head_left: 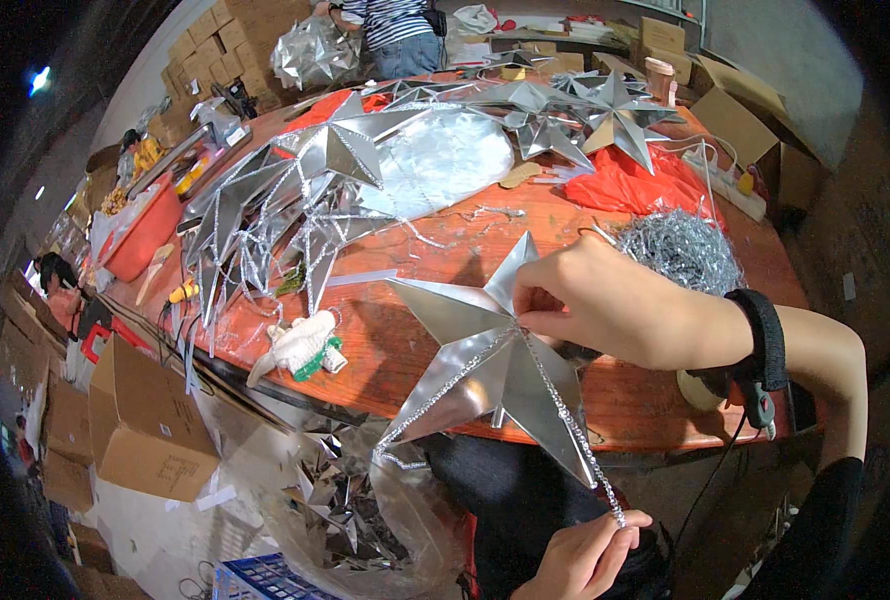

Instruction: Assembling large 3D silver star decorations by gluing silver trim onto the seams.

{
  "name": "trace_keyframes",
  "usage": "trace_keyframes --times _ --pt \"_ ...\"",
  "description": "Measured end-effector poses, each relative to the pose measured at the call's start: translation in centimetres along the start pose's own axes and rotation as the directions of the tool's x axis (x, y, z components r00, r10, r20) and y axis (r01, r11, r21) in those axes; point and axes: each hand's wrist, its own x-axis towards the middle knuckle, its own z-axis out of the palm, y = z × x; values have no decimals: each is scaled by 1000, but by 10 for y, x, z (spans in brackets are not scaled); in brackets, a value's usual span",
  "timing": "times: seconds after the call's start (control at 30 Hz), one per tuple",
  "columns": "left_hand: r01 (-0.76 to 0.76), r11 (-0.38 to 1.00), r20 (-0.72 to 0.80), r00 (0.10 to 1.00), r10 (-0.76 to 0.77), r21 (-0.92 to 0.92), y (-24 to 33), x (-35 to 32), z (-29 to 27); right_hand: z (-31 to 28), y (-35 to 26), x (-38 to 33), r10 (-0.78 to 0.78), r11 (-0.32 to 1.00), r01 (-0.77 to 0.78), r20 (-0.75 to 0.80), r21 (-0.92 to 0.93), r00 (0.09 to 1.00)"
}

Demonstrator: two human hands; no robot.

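Note:
A shiny silver folded star [465, 375] hangs tilted over the near edge of the table. Sparkly silver trim [562, 402] runs along two of its ridges, from the lower left point up to the centre and down to the lower right point. My right hand [590, 295], with a black band at the wrist, pinches at the star's centre where the trim bends. Below the lower right point, my left hand [590, 555] is closed on the trailing end of the trim between thumb and fingers. Its forearm is mostly out of view.
Trim-draped silver stars [335, 150] cover the table's [435, 265] left and far side. A tinsel heap [680, 250] and red plastic bag [635, 185] lie right. A white glove [305, 345] sits near the front edge. Cardboard boxes [150, 425] stand left; a person [400, 35] is behind.

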Motion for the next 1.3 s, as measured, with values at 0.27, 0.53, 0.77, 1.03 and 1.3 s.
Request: trace_keyframes --times 0.27,0.53,0.77,1.03,1.3 --pt "7 1000 -41 999 -8 -29 0 0 3 3 0 1 -7 1000 8 -23 13 1000" --pt "285 958 -35 958 -285 8 2 -6 6 10 14 -11 -155 988 156 -104 2 983" --pt "332 943 -69 942 -329 26 1 -12 5 11 8 -4 -138 988 126 -152 -85 979" --pt "354 933 -81 934 -349 58 2 -10 5 12 9 -5 -155 986 143 -166 -83 974" --pt "400 915 -88 915 -395 56 3 -10 6 13 11 -6 -165 986 156 -168 -66 972"
